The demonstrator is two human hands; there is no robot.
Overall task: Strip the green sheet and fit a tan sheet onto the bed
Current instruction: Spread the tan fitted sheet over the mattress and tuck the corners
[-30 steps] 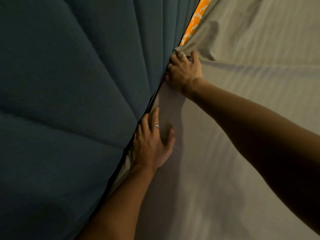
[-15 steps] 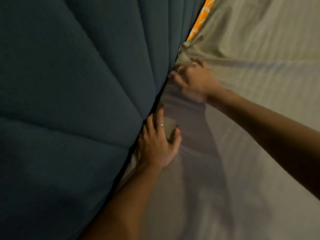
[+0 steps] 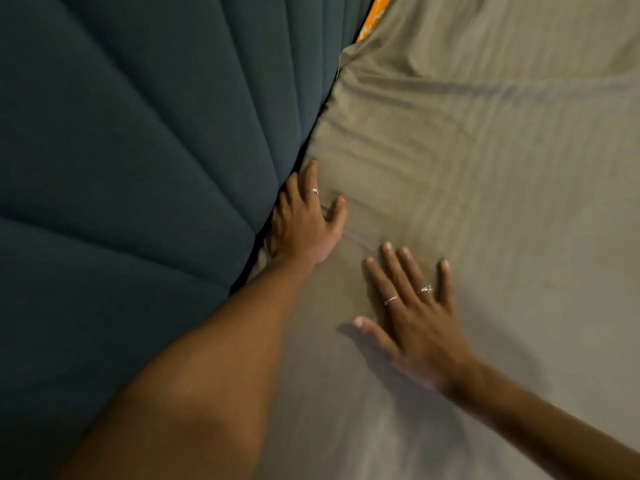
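Note:
The tan sheet [image 3: 485, 202] covers the mattress across the right side of the view, with soft creases near its upper edge. My left hand [image 3: 304, 220] lies at the sheet's edge where it meets the padded headboard; its outer fingers dip into the gap and the thumb rests on the sheet. My right hand [image 3: 415, 313] lies flat on the sheet with fingers spread and straight, holding nothing. No green sheet shows.
A dark teal channel-padded headboard [image 3: 138, 168] fills the left half. A strip of orange-and-white patterned fabric [image 3: 372, 19] shows at the top between headboard and sheet.
My right hand has left the sheet's edge by the headboard and slid back toward me, flattening out on the sheet. My left hand stays at the gap.

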